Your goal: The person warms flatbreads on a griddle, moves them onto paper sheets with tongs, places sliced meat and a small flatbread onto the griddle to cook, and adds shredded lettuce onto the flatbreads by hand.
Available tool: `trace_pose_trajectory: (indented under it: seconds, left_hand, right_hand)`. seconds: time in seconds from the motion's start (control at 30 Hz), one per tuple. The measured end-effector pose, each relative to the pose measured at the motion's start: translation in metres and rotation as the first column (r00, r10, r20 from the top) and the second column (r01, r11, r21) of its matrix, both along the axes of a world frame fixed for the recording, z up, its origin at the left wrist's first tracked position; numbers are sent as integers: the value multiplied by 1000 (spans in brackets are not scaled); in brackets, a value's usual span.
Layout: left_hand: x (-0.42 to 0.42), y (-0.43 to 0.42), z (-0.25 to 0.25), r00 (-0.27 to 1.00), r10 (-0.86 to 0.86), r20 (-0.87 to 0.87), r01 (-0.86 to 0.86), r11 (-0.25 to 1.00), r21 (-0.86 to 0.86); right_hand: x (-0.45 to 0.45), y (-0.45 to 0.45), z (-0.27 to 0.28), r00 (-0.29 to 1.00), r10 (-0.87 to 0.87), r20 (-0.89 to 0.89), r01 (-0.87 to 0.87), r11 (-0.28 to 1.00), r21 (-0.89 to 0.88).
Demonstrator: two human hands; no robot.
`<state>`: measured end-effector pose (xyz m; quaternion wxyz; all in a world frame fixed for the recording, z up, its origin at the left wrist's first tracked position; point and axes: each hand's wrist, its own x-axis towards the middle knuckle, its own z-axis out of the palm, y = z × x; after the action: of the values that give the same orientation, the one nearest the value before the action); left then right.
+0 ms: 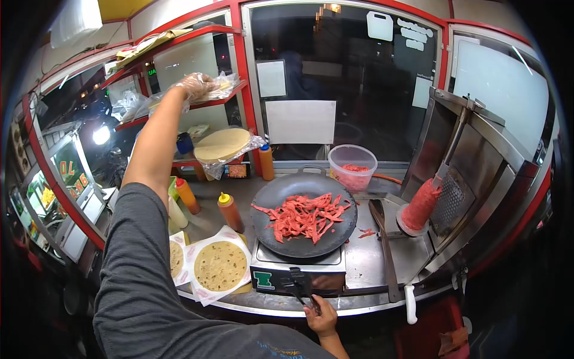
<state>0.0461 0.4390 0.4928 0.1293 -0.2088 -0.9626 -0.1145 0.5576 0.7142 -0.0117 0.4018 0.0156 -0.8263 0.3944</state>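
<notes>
My left hand [200, 87], in a clear plastic glove, reaches up to the red-edged shelf. Its fingers curl down on a clear plastic bag [222, 87], whose contents I cannot make out well. Low in front of the stove, my right hand [323, 318] is closed around black tongs [299, 283]. Strips of red meat [305, 216] lie in a wide dark pan [275, 239] on the stove [299, 276]. Left of it, a browned flatbread [220, 265] rests on white paper, with a second flatbread [176, 258] partly hidden by my arm.
Paler flatbreads [222, 145] sit on plastic on a lower shelf. Sauce bottles [229, 212] stand beside the pan. Behind it is a clear tub [353, 167] of red meat. To the right are a meat spit [422, 203], a long dark blade [384, 251] and a white-handled knife [411, 304].
</notes>
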Motion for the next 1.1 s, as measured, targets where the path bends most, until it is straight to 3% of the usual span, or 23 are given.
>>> trace_pose_trajectory:
  seconds: [0.03,0.2,0.3,0.33,0.47,0.57,0.6,0.7,0.83,0.93,1.1]
  left_hand:
    - [-8,-1,0,1000,13,3,-13,1000,-4]
    - [-32,23,-5,935,52,-350,-131,970,-206]
    - [-42,18,4,855,187,-483,-130,980,150]
    - [-39,16,6,829,183,-529,-92,977,194]
    - [-62,-4,-7,835,184,-518,-63,968,243]
    - [-55,-20,-23,913,12,-408,-106,973,-207]
    - [-51,-24,-24,934,-9,-357,-31,994,-106]
    - [-7,-23,-5,990,-5,-142,-4,998,-60]
    - [4,-29,-6,991,-29,-128,23,998,-51]
    - [5,-29,-9,973,-48,-224,27,995,-96]
    - [-11,-45,-13,988,-111,-105,124,983,134]
  right_hand:
    - [0,-1,0,1000,-4,-20,5,1000,26]
    - [-3,-1,-8,998,8,-58,-2,995,103]
    - [-3,1,-9,999,48,-16,-46,994,95]
    - [-2,2,-9,998,56,-10,-55,994,94]
    - [2,1,-11,996,92,-1,-92,994,52]
    - [-1,5,-4,990,140,-13,-139,988,69]
    - [-1,6,-4,987,163,-8,-162,984,71]
    - [0,11,-5,976,216,2,-216,974,67]
    - [-1,13,-2,961,276,31,-277,961,23]
    - [-2,8,-3,955,296,32,-296,955,17]
    - [-6,0,5,960,279,27,-280,960,34]
